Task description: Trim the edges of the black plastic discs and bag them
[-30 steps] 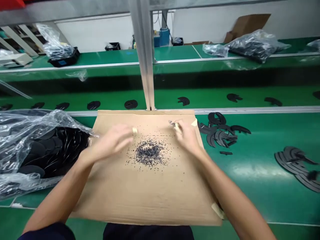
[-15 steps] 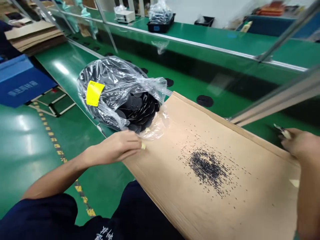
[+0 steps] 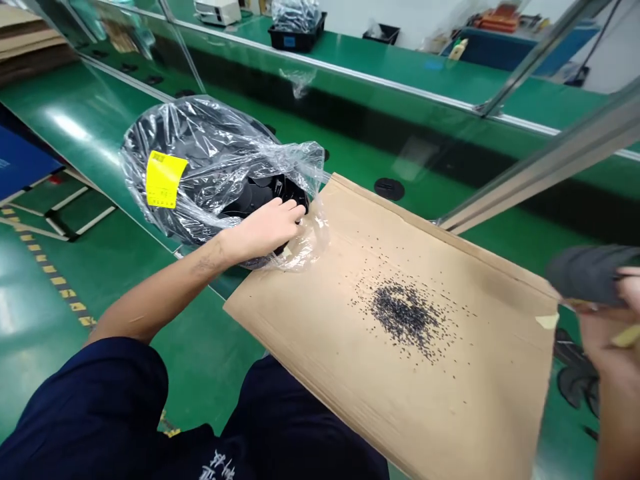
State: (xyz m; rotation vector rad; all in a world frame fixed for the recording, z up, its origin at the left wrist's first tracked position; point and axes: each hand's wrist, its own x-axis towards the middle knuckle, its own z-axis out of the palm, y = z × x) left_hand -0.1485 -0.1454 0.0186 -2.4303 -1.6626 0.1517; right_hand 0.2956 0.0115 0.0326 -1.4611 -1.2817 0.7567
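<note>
My left hand (image 3: pixel 267 230) reaches into the mouth of a clear plastic bag (image 3: pixel 200 147) with a yellow label (image 3: pixel 166 179). Its fingers are bent down onto the black discs (image 3: pixel 245 197) inside, and the fingertips are partly hidden. At the right edge of the view, my right hand (image 3: pixel 600 340) is blurred and partly cut off. Its fingers close around a dark disc-like piece (image 3: pixel 583 275), smeared by motion. Between my hands, a pile of small black bits (image 3: pixel 405 312) lies on a brown cardboard sheet (image 3: pixel 310 320).
Several black discs lie on the green surface behind the cardboard, one disc (image 3: pixel 389 189) close to its far edge. More dark pieces (image 3: pixel 573 383) lie beyond its right end. A metal post (image 3: pixel 525 170) slants across the right. A black bin (image 3: pixel 297 37) stands on the far bench.
My left hand has moved from the cardboard's edge up and right into the bag. A small tool showed in my right hand earlier; now a dark piece is there. The view has shifted.
</note>
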